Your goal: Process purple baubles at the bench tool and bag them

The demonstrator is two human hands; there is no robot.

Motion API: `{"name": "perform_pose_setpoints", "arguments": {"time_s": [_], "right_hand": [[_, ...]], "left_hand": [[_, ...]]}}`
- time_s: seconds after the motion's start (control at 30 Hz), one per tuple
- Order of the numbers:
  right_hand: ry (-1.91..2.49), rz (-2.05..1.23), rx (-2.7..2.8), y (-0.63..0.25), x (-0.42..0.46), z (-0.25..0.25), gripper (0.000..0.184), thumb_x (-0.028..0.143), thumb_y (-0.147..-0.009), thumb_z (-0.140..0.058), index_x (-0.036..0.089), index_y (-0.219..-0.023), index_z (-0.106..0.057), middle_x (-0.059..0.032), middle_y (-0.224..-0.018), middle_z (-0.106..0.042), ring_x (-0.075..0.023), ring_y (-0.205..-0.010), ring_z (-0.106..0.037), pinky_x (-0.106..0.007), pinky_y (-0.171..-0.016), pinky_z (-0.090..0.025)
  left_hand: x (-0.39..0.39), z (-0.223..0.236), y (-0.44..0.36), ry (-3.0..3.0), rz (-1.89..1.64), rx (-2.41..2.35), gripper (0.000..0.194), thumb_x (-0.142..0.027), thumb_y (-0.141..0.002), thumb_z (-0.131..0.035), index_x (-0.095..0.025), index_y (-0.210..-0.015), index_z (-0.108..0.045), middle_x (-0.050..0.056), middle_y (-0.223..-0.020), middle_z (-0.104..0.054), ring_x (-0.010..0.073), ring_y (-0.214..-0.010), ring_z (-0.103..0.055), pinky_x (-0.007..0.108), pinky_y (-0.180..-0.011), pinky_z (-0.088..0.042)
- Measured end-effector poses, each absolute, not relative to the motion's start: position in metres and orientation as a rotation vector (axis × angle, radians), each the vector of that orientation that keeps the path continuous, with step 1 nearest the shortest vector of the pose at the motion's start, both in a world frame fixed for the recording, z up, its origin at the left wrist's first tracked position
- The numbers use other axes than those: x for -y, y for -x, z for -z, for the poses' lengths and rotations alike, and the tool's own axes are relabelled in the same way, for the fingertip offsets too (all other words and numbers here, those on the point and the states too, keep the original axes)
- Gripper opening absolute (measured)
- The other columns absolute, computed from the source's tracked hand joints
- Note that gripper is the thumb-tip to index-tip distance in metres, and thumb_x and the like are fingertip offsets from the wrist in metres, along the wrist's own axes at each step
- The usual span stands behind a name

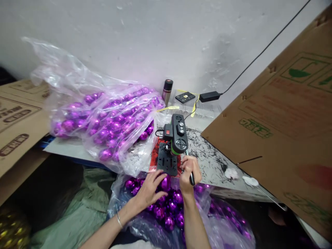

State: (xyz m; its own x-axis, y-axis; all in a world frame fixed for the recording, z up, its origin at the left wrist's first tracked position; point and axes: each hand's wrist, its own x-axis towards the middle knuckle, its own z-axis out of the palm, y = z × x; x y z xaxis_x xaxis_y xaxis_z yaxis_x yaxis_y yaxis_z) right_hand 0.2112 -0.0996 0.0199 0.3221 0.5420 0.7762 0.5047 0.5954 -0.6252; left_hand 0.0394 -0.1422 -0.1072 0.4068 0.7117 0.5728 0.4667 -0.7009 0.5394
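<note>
A small black machine (178, 133) with a red switch and a slotted base plate (167, 160) stands at the table's front edge. Just in front of the plate, my left hand (150, 188) has its thumb and fingers curved around a shiny purple ball (166, 182). My right hand (190, 171) is closed in a fist at the machine's right side. It grips a rod with a black handle (192, 178); whether the rod is joined to the machine I cannot tell. Below both hands, many purple faceted balls (168, 207) lie in an open plastic bag on my lap.
A big clear bag of purple balls (114, 121) covers the table's left. Behind are a spray can (167, 90), a black card-like object (185, 97) and a power adapter (209, 96). Cardboard boxes (280, 121) flank both sides. Black clippings and white fluff (231, 173) litter the table.
</note>
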Motion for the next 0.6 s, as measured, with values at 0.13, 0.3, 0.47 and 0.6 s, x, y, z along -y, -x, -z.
{"name": "perform_pose_setpoints", "arguments": {"time_s": [0.13, 0.3, 0.47, 0.6], "right_hand": [[1.007, -0.036, 1.257, -0.206, 0.099, -0.008, 0.042, 0.03, -0.111, -0.048, 0.023, -0.07, -0.054, 0.0015, -0.074, -0.063, -0.012, -0.061, -0.058, -0.029, -0.059, -0.044], [1.011, -0.039, 1.243, -0.205, 0.098, -0.01, 0.044, 0.031, -0.111, -0.049, 0.023, -0.068, -0.054, 0.0023, -0.071, -0.061, -0.0118, -0.06, -0.055, -0.029, -0.059, -0.043], [1.005, -0.023, 1.276, -0.207, 0.098, -0.007, 0.043, 0.03, -0.111, -0.047, 0.023, -0.069, -0.054, 0.0014, -0.073, -0.062, -0.0127, -0.062, -0.057, -0.03, -0.06, -0.045], [0.976, -0.006, 1.302, -0.209, 0.097, -0.004, 0.041, 0.025, -0.111, -0.046, 0.024, -0.07, -0.053, 0.0012, -0.072, -0.061, -0.0144, -0.07, -0.063, -0.03, -0.066, -0.048]], "left_hand": [[0.121, 0.091, -0.016, -2.374, -1.275, -1.151, 0.058, -0.048, -0.1, -0.075, -0.021, -0.15, -0.061, 0.019, -0.141, -0.071, 0.0344, -0.129, -0.072, 0.052, -0.106, -0.063], [0.009, 0.059, 0.011, -2.265, -1.084, -1.741, 0.044, -0.006, -0.099, -0.053, -0.018, -0.138, -0.069, 0.018, -0.142, -0.071, 0.0324, -0.134, -0.068, 0.054, -0.116, -0.057], [-0.055, 0.051, 0.015, -2.251, -0.707, -1.833, 0.059, 0.003, -0.087, -0.053, -0.014, -0.141, -0.066, 0.024, -0.146, -0.067, 0.0343, -0.126, -0.072, 0.051, -0.108, -0.059], [-0.054, 0.046, 0.018, -2.223, -0.761, -1.827, 0.046, -0.015, -0.095, -0.064, -0.014, -0.14, -0.066, 0.023, -0.137, -0.072, 0.0363, -0.118, -0.075, 0.048, -0.102, -0.062]]}}
